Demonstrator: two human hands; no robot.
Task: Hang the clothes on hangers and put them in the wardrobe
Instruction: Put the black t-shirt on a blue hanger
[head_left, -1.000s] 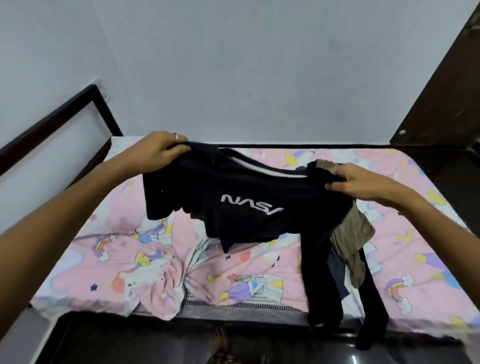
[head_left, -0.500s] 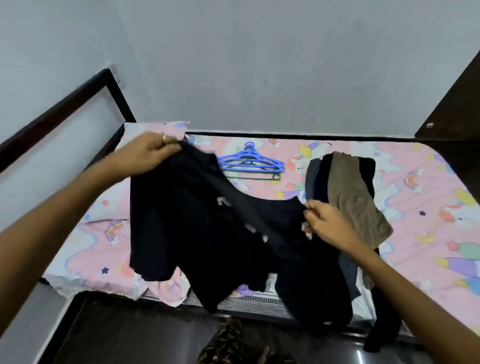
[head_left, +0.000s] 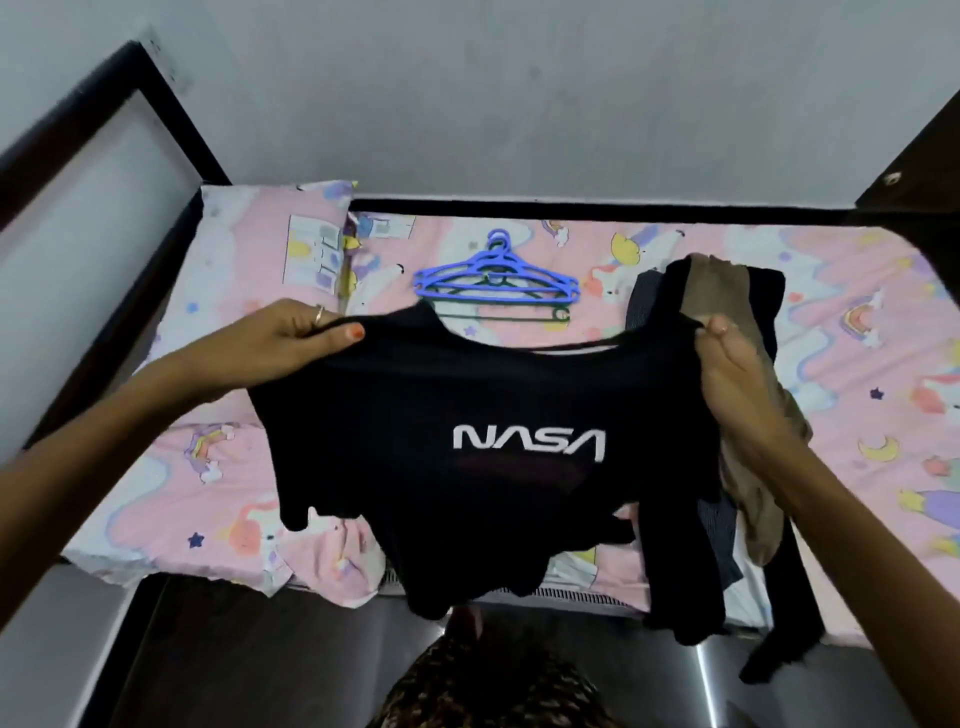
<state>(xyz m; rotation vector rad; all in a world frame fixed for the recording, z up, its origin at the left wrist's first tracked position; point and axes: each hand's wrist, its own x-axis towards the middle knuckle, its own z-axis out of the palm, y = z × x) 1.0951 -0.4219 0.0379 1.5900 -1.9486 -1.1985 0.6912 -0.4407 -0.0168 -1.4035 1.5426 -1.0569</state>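
The black T-shirt is held up in the middle of the frame, above the near edge of the bed. Its shoulder line runs from left to right across the frame, which is its long axis here. The collar is at the top and the hem hangs down toward the bottom of the frame. The front faces the camera and shows the white word NASA, readable from left to right. The cloth is dark, a little wrinkled, and the hem is uneven.

The left hand grips the left shoulder of the shirt, with the thumb on top of the cloth and the fingers curled behind. The right hand pinches the right shoulder in the same way.

Behind the shirt, in the upper middle, blue hangers lie flat on the pink sheet. At the right, a pile of dark and brown clothes lies on the bed and hangs over its edge. A pillow is at the upper left.
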